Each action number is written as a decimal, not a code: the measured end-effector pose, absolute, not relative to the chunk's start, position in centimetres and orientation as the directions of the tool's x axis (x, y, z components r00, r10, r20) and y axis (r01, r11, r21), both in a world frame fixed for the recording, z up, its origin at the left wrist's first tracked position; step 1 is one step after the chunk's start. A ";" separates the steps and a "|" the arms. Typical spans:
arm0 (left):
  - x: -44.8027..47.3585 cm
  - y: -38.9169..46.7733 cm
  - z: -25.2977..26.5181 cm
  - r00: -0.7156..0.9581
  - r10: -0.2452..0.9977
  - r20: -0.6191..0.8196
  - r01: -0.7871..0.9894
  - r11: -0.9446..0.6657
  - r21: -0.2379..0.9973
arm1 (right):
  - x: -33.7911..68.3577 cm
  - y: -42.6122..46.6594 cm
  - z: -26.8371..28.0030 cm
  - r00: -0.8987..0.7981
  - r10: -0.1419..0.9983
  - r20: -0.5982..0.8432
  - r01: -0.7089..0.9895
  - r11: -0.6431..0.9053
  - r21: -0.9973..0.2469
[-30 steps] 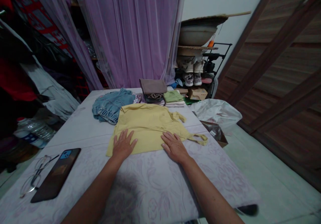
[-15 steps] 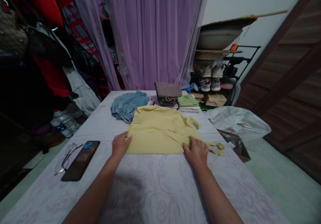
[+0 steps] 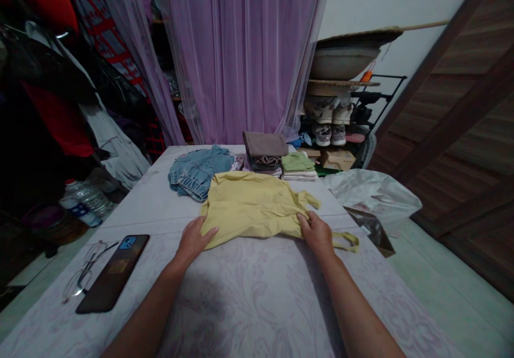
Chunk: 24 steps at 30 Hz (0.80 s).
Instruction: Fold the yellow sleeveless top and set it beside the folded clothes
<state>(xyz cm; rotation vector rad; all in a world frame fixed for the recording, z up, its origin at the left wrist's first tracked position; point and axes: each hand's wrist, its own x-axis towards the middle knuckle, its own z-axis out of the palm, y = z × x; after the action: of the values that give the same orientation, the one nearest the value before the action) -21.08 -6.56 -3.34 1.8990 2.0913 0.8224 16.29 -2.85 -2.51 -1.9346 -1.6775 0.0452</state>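
Observation:
A yellow garment with thin straps lies folded into a rough rectangle, its near edge wavy and slightly raised. At its near left corner my left hand grips the cloth, thumb on top and the other fingers tucked underneath. My right hand pinches the right side between thumb and fingers, bunching creases there. Two straps stick out on the right, one looping past my right hand. Just behind the garment are crumpled blue denim clothing, a stack with a brown folded cloth on top, and a green folded cloth.
A black phone and eyeglasses lie at the left on the patterned white tablecloth. Bottles stand on the floor beyond the left edge. Right of the table are a plastic bag and a shoe rack.
The garment's near edge has lifted and wrinkled from lying flat and straight. My right hand has closed on the cloth and moved slightly up. The view has shifted a little.

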 end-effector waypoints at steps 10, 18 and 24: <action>-21.3 -6.5 -1.1 -0.441 0.873 0.209 0.694 0.184 0.696 | 19.3 -2.8 -1.9 0.011 0.976 0.219 0.683 0.153 -0.715; -20.7 -3.3 1.6 -0.506 0.830 0.233 0.657 0.195 0.728 | 24.2 -4.1 -1.4 -0.144 0.987 0.079 0.848 0.164 -0.504; -21.5 -1.3 1.2 -0.537 0.826 0.172 0.578 0.212 0.788 | 24.1 -1.6 0.6 0.220 0.924 0.312 0.945 -0.123 -0.303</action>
<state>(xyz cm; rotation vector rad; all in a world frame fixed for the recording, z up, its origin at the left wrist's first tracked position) -21.53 -1.34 1.24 1.3223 2.2038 1.2342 24.12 -1.60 0.55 -2.0699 -1.7241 -0.0653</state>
